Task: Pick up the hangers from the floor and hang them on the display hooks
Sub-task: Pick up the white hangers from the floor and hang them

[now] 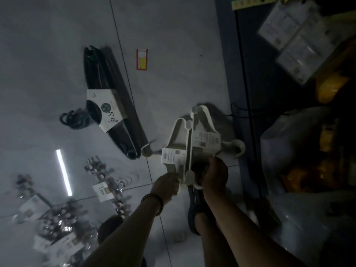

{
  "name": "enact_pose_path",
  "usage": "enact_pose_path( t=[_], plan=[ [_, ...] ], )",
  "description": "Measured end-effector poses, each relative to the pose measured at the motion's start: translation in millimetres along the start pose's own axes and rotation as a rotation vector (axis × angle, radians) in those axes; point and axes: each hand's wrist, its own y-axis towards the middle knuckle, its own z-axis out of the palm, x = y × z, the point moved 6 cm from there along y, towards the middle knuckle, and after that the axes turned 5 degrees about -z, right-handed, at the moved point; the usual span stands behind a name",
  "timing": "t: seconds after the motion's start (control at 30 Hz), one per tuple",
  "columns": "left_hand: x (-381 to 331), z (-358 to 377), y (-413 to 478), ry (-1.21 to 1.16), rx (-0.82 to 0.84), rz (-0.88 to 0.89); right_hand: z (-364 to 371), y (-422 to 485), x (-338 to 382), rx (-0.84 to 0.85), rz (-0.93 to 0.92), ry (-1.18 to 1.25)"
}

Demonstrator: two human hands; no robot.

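Two cream, paper-labelled hanger bundles point(178, 138) sit back-to-back, hooks pointing outward.

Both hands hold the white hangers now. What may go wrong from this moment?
The left hand and right hand grip the white hangers only at one end, so the bundles may tip or slip. One white hook lies close to the black hangers on the floor and may snag them. With both hands full, the black hangers may be left behind.
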Motion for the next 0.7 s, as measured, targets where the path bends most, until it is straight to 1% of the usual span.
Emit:
enact_pose_path(
  t=[0.03,0.07,0.13,0.17,0.2,0.23,0.27,0.33,0.4,0.47,0.57,0.6,0.63,0.7],
  plan=[
    [1,-5,-8,-0.192,-0.038,0.013,-4,-11,9,-0.036,-0.093,-0.099],
    [1,-9,-15,-0.326,-0.065,0.030,-6,-23,17,-0.069,-0.237,-0.187],
    [0,-14,-25,-0.485,-0.032,0.072,0,-52,24,-0.057,-0.483,-0.355],
    [0,-16,-29,-0.536,0.006,0.076,6,-64,28,-0.032,-0.503,-0.391],
    [1,-18,-32,-0.566,0.046,0.075,11,-74,30,0.000,-0.475,-0.377],
    [2,-19,-35,-0.590,0.084,0.065,15,-81,29,0.002,-0.437,-0.342],
    [6,-21,-35,-0.598,0.122,0.046,20,-88,30,-0.026,-0.440,-0.340],
    [13,-23,-34,-0.649,0.185,0.030,32,-98,31,-0.076,-0.514,-0.373],
    [18,-27,-32,-0.718,0.188,0.035,53,-104,31,-0.046,-0.584,-0.362],
    [20,-33,-27,-0.764,0.139,0.057,75,-99,22,0.056,-0.594,-0.436],
    [19,-41,-21,-0.766,0.073,0.074,108,-82,-4,0.373,-0.392,-0.414],
    [18,-43,-19,-0.748,0.067,0.075,113,-78,-9,0.402,-0.369,-0.414],
    [17,-44,-17,-0.733,0.066,0.069,113,-78,-7,0.370,-0.385,-0.424],
    [14,-44,-8,-0.685,0.070,0.069,104,-78,2,0.244,-0.458,-0.368]
  ],
)
